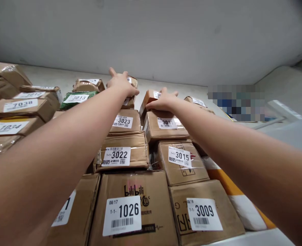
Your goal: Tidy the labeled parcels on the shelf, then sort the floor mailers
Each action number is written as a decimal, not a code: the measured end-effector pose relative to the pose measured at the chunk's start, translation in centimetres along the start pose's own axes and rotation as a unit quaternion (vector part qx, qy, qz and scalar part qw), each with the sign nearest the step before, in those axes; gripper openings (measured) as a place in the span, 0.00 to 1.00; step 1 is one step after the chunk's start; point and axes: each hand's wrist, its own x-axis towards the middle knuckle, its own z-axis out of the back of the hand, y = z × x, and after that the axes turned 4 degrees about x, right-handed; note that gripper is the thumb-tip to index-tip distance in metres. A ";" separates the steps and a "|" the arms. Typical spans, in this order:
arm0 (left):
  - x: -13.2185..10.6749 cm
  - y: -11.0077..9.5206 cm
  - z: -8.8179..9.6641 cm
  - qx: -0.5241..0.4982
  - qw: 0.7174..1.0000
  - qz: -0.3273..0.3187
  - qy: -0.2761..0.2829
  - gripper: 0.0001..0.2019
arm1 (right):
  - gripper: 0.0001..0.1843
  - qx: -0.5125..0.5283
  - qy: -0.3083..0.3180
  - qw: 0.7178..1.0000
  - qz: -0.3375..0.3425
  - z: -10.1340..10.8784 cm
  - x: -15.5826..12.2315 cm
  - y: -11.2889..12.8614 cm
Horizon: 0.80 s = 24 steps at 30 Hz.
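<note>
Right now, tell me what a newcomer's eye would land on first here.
Two bare arms stretch up the middle: the left hand rests on a small parcel at the top of the stack, the right hand on the box labelled 301-something. Below them, big white number labels stand out, 1026 and 3009 at the bottom, 3022 and 3015 above.

Place: a parcel pickup point or courier storeroom.
Stock: brown cardboard parcels (138, 205) stacked several deep on a shelf (255, 237), with a green-wrapped packet (76, 98) among them.
Labels: each parcel has a white sticker with a shelf code, such as 1-1-3022 (116, 156) and 1-1-1026 (122, 214), with dates and barcodes.
Surroundings: plain grey wall (151, 37) above the stacks.
</note>
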 end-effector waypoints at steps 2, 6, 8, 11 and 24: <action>-0.4 -0.2 -0.4 -0.012 1.000 0.027 -0.002 0.44 | 0.52 0.009 -0.013 1.000 0.008 -0.3 -0.5 -0.2; -1.0 -0.3 -1.2 -0.037 0.998 0.060 0.008 0.41 | 0.44 0.019 -0.062 0.997 0.050 -1.2 -1.0 -0.6; -1.1 -0.2 -1.6 -0.043 0.997 0.061 0.004 0.40 | 0.42 0.020 -0.085 0.995 0.056 -1.5 -1.2 -0.8; -1.1 0.0 -2.2 -0.039 0.997 0.065 0.005 0.42 | 0.40 0.020 -0.101 0.993 0.064 -1.5 -1.3 -0.9; -1.9 0.3 -1.8 -0.102 0.992 0.072 0.034 0.63 | 0.41 -0.003 -0.087 0.993 0.073 -0.9 -1.5 -1.2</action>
